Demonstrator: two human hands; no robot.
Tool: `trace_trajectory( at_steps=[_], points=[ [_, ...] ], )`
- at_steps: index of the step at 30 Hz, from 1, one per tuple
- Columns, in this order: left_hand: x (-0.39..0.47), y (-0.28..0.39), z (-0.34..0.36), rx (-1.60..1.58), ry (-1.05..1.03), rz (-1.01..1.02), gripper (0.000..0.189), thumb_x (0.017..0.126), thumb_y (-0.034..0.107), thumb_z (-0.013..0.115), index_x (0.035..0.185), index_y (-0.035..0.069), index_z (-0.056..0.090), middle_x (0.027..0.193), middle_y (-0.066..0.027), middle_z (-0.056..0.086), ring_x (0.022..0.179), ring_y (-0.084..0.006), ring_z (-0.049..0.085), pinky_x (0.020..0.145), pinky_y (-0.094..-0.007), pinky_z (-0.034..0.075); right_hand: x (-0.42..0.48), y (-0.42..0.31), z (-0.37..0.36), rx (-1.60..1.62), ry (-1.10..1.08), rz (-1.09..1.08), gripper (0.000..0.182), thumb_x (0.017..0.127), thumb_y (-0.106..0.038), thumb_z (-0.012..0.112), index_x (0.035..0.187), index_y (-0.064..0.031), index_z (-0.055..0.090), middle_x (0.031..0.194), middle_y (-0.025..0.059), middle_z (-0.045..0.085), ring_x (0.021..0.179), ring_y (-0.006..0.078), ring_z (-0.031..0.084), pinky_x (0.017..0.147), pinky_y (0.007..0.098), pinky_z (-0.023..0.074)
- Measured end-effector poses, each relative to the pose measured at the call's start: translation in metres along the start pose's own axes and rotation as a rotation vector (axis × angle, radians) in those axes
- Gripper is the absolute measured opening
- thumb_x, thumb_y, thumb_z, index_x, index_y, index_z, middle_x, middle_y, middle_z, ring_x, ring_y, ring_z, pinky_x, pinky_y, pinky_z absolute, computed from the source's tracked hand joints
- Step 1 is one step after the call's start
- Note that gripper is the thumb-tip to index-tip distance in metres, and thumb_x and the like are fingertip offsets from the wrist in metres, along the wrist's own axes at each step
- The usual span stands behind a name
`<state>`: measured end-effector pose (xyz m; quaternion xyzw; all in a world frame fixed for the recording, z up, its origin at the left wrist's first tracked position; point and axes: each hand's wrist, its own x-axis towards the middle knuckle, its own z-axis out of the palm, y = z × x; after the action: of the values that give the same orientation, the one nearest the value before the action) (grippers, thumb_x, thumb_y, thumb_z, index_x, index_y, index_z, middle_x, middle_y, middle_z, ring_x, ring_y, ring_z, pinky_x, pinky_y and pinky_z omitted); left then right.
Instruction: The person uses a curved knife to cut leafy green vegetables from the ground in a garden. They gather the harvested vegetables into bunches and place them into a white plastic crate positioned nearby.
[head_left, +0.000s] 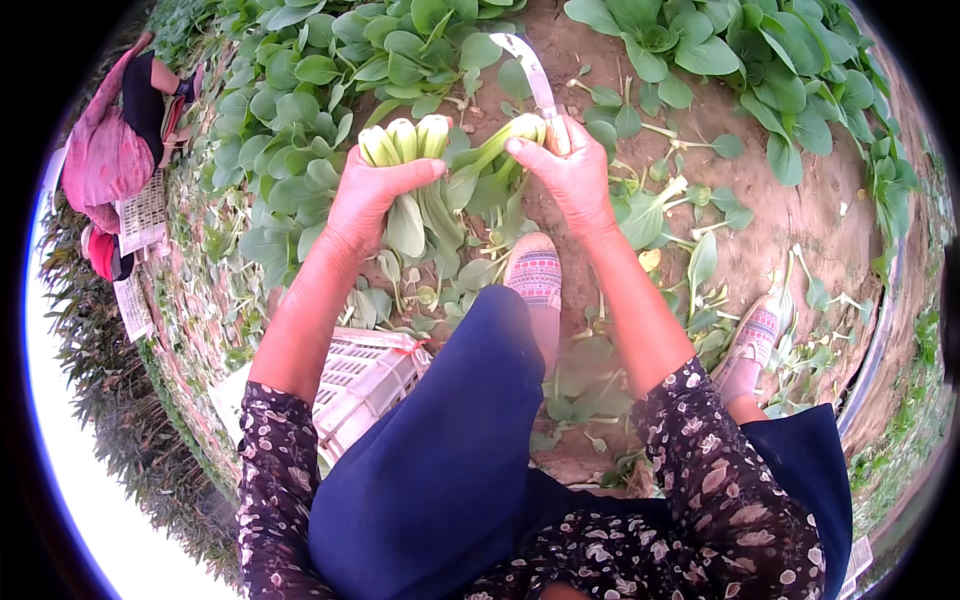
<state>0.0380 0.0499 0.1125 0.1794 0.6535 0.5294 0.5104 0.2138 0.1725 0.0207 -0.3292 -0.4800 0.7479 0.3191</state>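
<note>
My left hand grips a bunch of several bok choy heads, cut bases up and leaves hanging below the fist. My right hand is closed around the wooden handle of a curved harvesting knife. Its blade points up and away to the left. Between thumb and fingers the same hand also pinches a single bok choy, its pale base near the handle and its leaves trailing towards my left hand. The two hands are apart, above the soil in front of my knee.
Growing bok choy stands ahead on the left, with another row to the right. Trimmed leaves litter the soil. A white plastic crate sits beside my left leg. A person in pink bends by other crates. A hose runs right.
</note>
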Motion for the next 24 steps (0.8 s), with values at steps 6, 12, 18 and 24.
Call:
trace_trajectory(
  at_steps=[6, 12, 18, 24],
  points=[
    [0.004, -0.033, 0.013, -0.144, 0.007, 0.007, 0.051, 0.080, 0.001, 0.078, 0.127, 0.004, 0.060, 0.115, -0.0042, 0.067, 0.103, -0.0154, 0.065, 0.096, -0.0340, 0.052, -0.005, 0.010, 0.036, -0.113, -0.109, -0.028, 0.039, 0.081, -0.030, 0.082, 0.099, -0.0007, 0.064, 0.082, 0.0049, 0.067, 0.075, 0.0108, 0.060, 0.070, 0.0302, 0.0509],
    [0.007, -0.062, -0.004, -0.061, 0.126, -0.052, 0.037, 0.076, 0.000, 0.082, 0.110, 0.004, 0.068, 0.097, -0.0044, 0.072, 0.086, -0.0135, 0.069, 0.080, -0.0296, 0.057, 0.000, 0.047, 0.039, -0.074, -0.224, 0.280, 0.042, 0.094, -0.039, 0.066, 0.099, 0.0023, 0.063, 0.069, 0.0061, 0.066, 0.058, 0.0155, 0.062, 0.061, 0.0349, 0.0524],
    [0.052, -0.012, -0.011, 1.289, -0.066, 0.420, 0.042, 0.069, 0.009, 0.081, 0.108, 0.007, 0.066, 0.105, -0.0042, 0.072, 0.086, -0.0227, 0.070, 0.077, -0.0349, 0.056, 0.045, 0.083, 0.027, -0.654, -0.132, 0.137, 0.042, 0.094, -0.034, 0.060, 0.097, 0.0072, 0.065, 0.089, 0.0307, 0.068, 0.089, 0.0471, 0.067, 0.079, 0.0538, 0.0518],
    [0.149, 0.006, 0.003, 2.212, -0.329, 0.457, 0.020, 0.074, 0.009, 0.067, 0.094, 0.008, 0.069, 0.137, -0.0118, 0.058, 0.090, -0.0308, 0.070, 0.077, -0.0412, 0.057, 0.084, 0.103, 0.033, -0.645, 0.038, 0.226, 0.047, 0.092, -0.040, 0.061, 0.099, 0.0066, 0.067, 0.093, 0.0297, 0.069, 0.091, 0.0462, 0.067, 0.082, 0.0524, 0.0523]
  ],
)
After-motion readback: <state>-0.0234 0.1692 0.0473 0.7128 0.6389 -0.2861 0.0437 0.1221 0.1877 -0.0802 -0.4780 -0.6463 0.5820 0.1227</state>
